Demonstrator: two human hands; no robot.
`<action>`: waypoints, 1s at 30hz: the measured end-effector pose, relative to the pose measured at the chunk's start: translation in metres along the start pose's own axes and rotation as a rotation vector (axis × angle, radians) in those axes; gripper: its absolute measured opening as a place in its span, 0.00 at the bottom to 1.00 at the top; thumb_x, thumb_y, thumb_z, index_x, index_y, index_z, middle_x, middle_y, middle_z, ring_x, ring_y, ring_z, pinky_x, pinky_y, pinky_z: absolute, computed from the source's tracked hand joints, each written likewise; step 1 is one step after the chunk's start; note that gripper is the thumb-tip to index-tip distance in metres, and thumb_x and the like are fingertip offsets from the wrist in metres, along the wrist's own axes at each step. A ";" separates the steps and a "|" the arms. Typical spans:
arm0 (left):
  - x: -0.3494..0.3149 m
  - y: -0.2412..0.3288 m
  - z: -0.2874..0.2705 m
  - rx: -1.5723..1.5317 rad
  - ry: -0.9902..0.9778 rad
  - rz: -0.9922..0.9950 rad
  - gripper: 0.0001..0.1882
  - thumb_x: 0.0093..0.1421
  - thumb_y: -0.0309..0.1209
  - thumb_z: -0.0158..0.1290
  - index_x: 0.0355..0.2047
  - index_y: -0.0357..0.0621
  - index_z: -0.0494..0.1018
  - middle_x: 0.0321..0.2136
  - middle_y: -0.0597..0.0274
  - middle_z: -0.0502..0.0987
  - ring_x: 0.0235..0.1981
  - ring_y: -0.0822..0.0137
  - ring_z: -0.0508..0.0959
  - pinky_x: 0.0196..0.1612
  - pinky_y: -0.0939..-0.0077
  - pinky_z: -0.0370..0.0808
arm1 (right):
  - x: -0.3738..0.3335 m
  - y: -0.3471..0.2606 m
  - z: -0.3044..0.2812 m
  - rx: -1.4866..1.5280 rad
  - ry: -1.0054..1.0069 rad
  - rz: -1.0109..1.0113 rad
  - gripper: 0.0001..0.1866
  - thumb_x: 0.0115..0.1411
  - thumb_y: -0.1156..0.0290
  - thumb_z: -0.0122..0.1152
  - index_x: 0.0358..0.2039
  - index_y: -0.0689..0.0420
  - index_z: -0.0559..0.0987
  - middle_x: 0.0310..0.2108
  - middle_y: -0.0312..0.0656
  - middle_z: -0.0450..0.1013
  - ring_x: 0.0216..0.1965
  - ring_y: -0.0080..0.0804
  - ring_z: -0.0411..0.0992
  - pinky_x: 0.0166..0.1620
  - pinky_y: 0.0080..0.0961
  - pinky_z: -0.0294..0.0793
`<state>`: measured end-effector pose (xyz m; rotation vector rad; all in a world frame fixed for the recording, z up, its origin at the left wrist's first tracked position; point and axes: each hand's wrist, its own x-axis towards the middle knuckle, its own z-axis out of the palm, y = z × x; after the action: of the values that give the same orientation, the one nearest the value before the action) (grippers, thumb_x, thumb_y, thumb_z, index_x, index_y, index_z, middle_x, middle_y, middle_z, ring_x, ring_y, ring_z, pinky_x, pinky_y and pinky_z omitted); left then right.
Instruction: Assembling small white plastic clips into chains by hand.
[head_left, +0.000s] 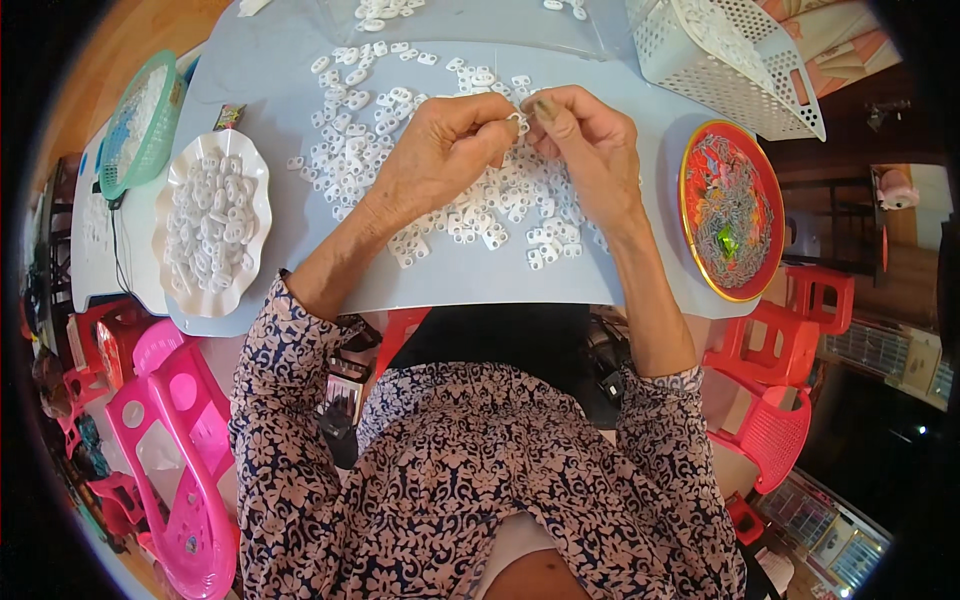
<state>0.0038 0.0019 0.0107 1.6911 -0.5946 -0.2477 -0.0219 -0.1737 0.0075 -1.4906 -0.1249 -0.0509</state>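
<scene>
So, worst-case thinking from my seat at the blue-grey table point(420, 292). Biggest worry is the red tray point(690, 185) off to my right: it sits right by the table's edge, so a stray elbow could tip it and send all those small grey screw-looking bits point(738, 190) flying. Same deal, less scary, with the white scalloped dish point(264, 205) on my left, heaped with white pieces near the front edge. Next down is the loose pile of white pieces point(355, 165) right under my hands; if a wrist drags through it, I'd guess some get swept about. Smallest risk, but probably the likeliest: the one white piece point(521, 123) I've got up at my fingertips. It's tiny, so a sloppy pinch could let it pop out and vanish among its lookalikes below.

Pose-wise, both forearms reach forward from patterned sleeves and angle inward, wrists up over the pile, hands meeting just above its far side. My left hand point(450, 145) has its knuckles turned up, fingers curled under, thumb and index closed in a pinch on that piece. My right hand point(597, 150) comes in from the other side, thumb stretched toward it, index bent close behind, only a sliver between them. Can't tell whether those right fingers actually grip anything, the thumb hides it.
</scene>
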 end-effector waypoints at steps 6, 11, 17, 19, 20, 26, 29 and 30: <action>0.000 0.002 0.004 -0.031 0.031 0.035 0.10 0.59 0.29 0.45 0.23 0.38 0.70 0.15 0.69 0.68 0.19 0.80 0.64 0.23 0.82 0.62 | -0.003 0.001 0.003 -0.060 0.006 -0.048 0.07 0.60 0.71 0.59 0.31 0.63 0.78 0.24 0.32 0.73 0.25 0.14 0.67 0.28 0.12 0.67; 0.001 -0.002 0.002 -0.001 0.013 0.029 0.11 0.60 0.30 0.46 0.24 0.38 0.71 0.16 0.70 0.69 0.19 0.80 0.63 0.22 0.81 0.60 | -0.002 0.004 0.004 -0.096 0.051 -0.060 0.06 0.59 0.73 0.60 0.31 0.63 0.78 0.25 0.33 0.74 0.25 0.14 0.68 0.30 0.14 0.70; 0.006 -0.003 -0.010 0.099 0.075 0.053 0.09 0.60 0.29 0.46 0.27 0.37 0.71 0.18 0.69 0.71 0.20 0.79 0.65 0.23 0.81 0.63 | 0.001 0.007 0.003 0.028 0.083 -0.118 0.07 0.58 0.73 0.60 0.32 0.65 0.78 0.25 0.35 0.74 0.26 0.15 0.69 0.31 0.13 0.70; 0.003 0.007 -0.027 0.285 0.096 -0.040 0.10 0.61 0.31 0.49 0.36 0.38 0.75 0.25 0.64 0.75 0.30 0.73 0.73 0.37 0.79 0.69 | 0.003 0.002 0.001 0.067 0.115 -0.068 0.07 0.58 0.73 0.60 0.32 0.65 0.78 0.25 0.36 0.74 0.26 0.16 0.69 0.31 0.13 0.70; 0.002 0.005 -0.031 0.288 0.092 -0.040 0.10 0.61 0.31 0.49 0.36 0.38 0.75 0.25 0.64 0.75 0.30 0.73 0.73 0.37 0.79 0.69 | 0.003 0.000 0.000 0.103 0.146 -0.018 0.06 0.58 0.74 0.60 0.33 0.65 0.78 0.25 0.36 0.74 0.25 0.16 0.69 0.31 0.13 0.70; -0.001 -0.004 -0.046 0.490 0.232 0.235 0.04 0.55 0.23 0.51 0.30 0.36 0.74 0.25 0.55 0.74 0.29 0.61 0.73 0.34 0.70 0.69 | 0.004 0.004 -0.006 0.053 0.170 -0.023 0.08 0.59 0.73 0.59 0.36 0.64 0.78 0.24 0.34 0.72 0.25 0.17 0.66 0.34 0.14 0.68; -0.001 -0.002 -0.029 0.562 0.157 0.297 0.03 0.53 0.23 0.52 0.28 0.36 0.74 0.22 0.54 0.73 0.30 0.56 0.72 0.36 0.66 0.69 | 0.003 0.004 -0.006 0.016 0.178 -0.032 0.08 0.59 0.73 0.59 0.37 0.64 0.79 0.24 0.34 0.72 0.25 0.17 0.66 0.32 0.14 0.67; 0.002 -0.001 -0.023 0.658 0.079 0.253 0.04 0.52 0.25 0.54 0.28 0.37 0.74 0.23 0.53 0.72 0.33 0.53 0.70 0.39 0.63 0.69 | 0.003 0.004 -0.006 0.014 0.181 -0.032 0.08 0.59 0.73 0.59 0.37 0.64 0.79 0.24 0.34 0.72 0.25 0.17 0.66 0.32 0.14 0.67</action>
<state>0.0163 0.0212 0.0154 2.2116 -0.8849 0.2243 -0.0179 -0.1792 0.0034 -1.4628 -0.0033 -0.2094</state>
